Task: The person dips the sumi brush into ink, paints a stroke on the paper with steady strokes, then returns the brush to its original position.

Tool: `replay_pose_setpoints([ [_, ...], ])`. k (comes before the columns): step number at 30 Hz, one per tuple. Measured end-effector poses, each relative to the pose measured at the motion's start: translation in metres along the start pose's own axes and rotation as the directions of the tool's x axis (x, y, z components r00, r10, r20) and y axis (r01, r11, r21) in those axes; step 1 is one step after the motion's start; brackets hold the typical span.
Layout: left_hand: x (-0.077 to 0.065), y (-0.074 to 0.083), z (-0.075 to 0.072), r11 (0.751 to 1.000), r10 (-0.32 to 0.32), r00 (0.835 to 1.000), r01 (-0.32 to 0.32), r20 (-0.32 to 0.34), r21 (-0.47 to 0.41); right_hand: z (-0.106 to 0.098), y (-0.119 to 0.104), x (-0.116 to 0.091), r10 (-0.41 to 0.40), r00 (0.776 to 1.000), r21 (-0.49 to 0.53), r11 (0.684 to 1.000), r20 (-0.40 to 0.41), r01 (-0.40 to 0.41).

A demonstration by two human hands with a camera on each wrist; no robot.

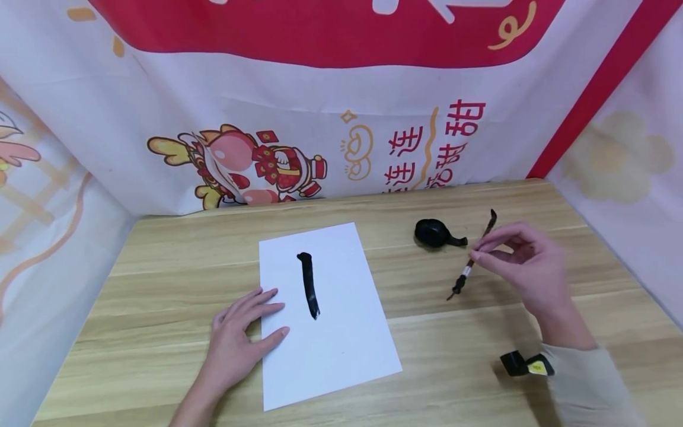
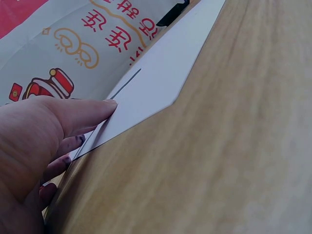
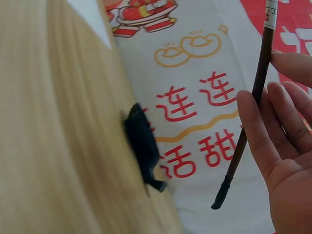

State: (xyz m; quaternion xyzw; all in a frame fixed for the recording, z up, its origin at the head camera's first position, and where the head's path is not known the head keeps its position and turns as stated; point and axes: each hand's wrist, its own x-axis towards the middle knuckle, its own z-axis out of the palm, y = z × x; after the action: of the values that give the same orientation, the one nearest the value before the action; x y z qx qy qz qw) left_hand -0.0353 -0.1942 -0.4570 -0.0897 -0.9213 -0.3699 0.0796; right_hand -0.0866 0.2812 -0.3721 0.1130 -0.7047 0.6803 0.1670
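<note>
A white sheet of paper lies on the wooden table, with one thick black ink stroke down its upper part. My left hand rests at its left edge, fingers spread, fingertips on the paper. In the left wrist view, dark smudges show on some fingertips. To the right of the sheet, my right hand pinches a brown ink brush by its handle, above the table. Its dark, bent bristle end points toward the backdrop; the white-labelled end slants back toward me.
A round black vessel with a short handle stands on the table behind the brush. A printed cloth backdrop rises along the table's far edge, with more cloth at both sides. A small black device sits by my right sleeve.
</note>
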Motion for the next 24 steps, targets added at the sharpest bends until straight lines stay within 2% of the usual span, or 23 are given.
replay_pose_setpoints([
  [3, 0.0, -0.001, 0.0, 1.0, 0.001, 1.0, -0.001, -0.003, -0.002, 0.001, 0.01, 0.0, 0.018, 0.998, -0.05, 0.999, 0.064, -0.015],
  [7, 0.0, 0.001, -0.001, 1.0, 0.006, 1.0, -0.006, -0.007, -0.006, 0.003, 0.02, -0.003, 0.051, 0.987, -0.178, 0.984, 0.151, -0.024],
  [10, 0.0, 0.002, -0.002, 1.0, 0.012, 1.0, -0.012, -0.011, -0.009, 0.006, 0.024, -0.006, 0.096, 0.974, -0.303, 0.953, 0.206, -0.03],
  [15, 0.0, 0.002, -0.002, 1.0, 0.019, 1.0, -0.019, -0.018, -0.015, 0.009, 0.027, -0.011, 0.126, 0.952, -0.412, 0.911, 0.279, 0.0],
  [19, 0.0, 0.002, -0.002, 1.0, 0.014, 1.0, -0.014, -0.013, -0.012, 0.005, 0.026, -0.02, 0.155, 0.941, -0.456, 0.89, 0.299, -0.002],
  [24, 0.001, 0.003, -0.003, 1.0, -0.008, 1.0, 0.008, 0.004, -0.008, 0.001, 0.025, -0.032, 0.179, 0.929, -0.467, 0.884, 0.325, -0.007],
])
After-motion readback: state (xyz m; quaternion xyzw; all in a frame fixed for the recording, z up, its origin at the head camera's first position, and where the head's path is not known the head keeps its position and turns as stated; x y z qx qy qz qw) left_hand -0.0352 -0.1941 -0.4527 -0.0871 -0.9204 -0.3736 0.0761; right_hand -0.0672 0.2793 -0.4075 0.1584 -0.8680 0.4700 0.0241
